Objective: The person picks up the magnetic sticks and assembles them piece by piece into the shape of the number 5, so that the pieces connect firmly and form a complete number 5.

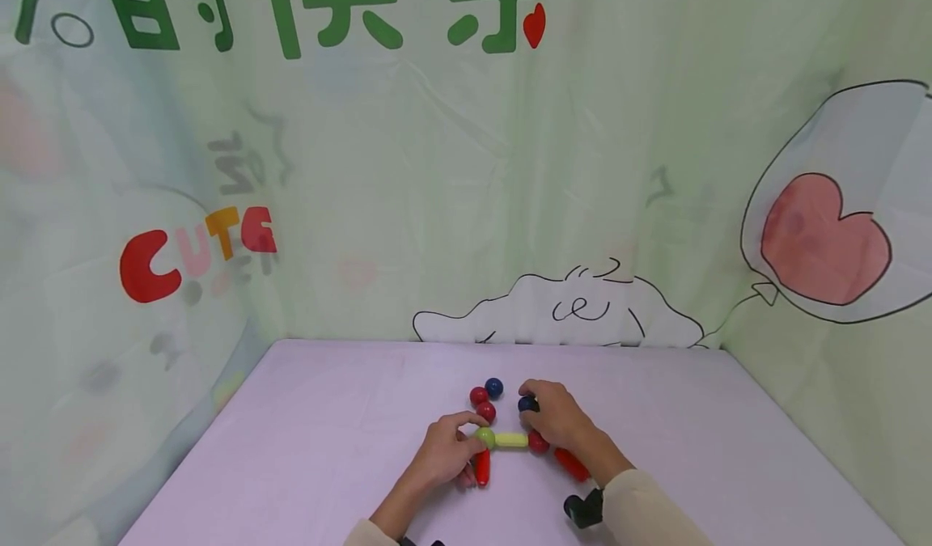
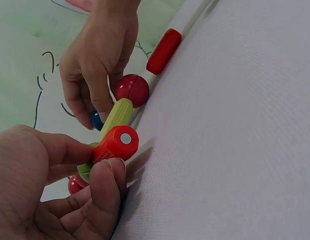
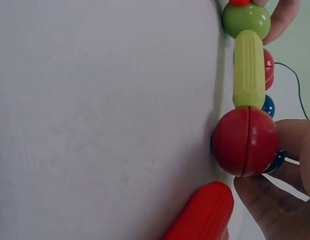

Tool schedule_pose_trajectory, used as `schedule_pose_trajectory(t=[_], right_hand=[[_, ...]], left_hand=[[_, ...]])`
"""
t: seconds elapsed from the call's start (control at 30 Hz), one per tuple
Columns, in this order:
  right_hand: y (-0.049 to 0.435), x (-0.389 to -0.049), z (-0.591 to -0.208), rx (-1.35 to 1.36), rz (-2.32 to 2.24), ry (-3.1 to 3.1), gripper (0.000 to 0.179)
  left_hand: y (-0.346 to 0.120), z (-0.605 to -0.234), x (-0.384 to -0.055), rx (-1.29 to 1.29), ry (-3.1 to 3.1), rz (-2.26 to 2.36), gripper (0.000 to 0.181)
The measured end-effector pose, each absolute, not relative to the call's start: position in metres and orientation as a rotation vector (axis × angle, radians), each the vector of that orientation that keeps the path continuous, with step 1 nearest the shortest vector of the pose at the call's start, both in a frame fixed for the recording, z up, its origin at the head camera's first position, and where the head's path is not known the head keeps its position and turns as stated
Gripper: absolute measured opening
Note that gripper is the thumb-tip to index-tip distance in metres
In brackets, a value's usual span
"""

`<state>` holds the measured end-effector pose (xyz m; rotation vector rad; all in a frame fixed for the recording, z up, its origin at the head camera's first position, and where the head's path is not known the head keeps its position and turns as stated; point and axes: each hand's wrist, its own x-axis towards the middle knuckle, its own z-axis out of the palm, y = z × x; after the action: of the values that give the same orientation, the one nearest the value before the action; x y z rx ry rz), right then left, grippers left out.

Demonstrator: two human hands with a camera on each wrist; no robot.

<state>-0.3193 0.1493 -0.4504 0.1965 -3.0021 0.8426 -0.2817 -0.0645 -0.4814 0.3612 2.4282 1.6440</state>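
Observation:
My left hand (image 1: 446, 450) pinches a green ball (image 1: 485, 438) between thumb and fingers, right where a red rod (image 1: 483, 468) joins it. In the left wrist view the red rod (image 2: 116, 143) points its round metal end at the camera. A yellow-green rod (image 1: 512, 441) links the green ball to a red ball (image 1: 538, 442). My right hand (image 1: 559, 416) holds a dark blue ball (image 1: 527, 403) just beyond that red ball. The right wrist view shows the red ball (image 3: 245, 142) partly covering the blue ball (image 3: 276, 162).
Two more red balls (image 1: 485, 412) and another blue ball (image 1: 494, 387) sit behind the linked pieces. A loose red rod (image 1: 571, 464) lies beside my right wrist. The pale table (image 1: 349, 400) meets a printed curtain (image 1: 379, 206) at its back.

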Motion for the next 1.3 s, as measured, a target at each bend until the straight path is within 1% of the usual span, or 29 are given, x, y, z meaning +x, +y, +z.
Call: schedule_pose_trajectory(t=[0.23,0.33,0.53,0.67,0.97,1.1,1.3], right_hand=[[0.146,-0.305,-0.445,0.158,0.93,-2.888,0.04],[0.144,-0.297,-0.444,0.184,0.987,-2.82,0.037],[0.141,-0.284,-0.444,0.32,1.102,-2.763,0.032],[0.139,-0.275,-0.445,0.456,1.147,-2.781,0.026],[0.134,-0.263,-0.445,0.771,1.221,-2.89,0.026],[0.132,-0.26,-0.445,0.829,1.27,-2.939,0.027],[0.126,-0.253,-0.443,0.822,1.306,-3.024,0.028]], left_hand=[[-0.064,-0.482,-0.282,0.358,2.437,1.637,0.026],[-0.065,-0.483,-0.282,0.35,2.437,1.636,0.027],[-0.066,-0.484,-0.281,0.354,2.434,1.638,0.027],[-0.067,-0.484,-0.282,0.363,2.423,1.647,0.028],[-0.068,-0.487,-0.285,0.404,2.404,1.657,0.027],[-0.069,-0.487,-0.286,0.416,2.397,1.66,0.028],[-0.069,-0.486,-0.287,0.444,2.401,1.648,0.03]])
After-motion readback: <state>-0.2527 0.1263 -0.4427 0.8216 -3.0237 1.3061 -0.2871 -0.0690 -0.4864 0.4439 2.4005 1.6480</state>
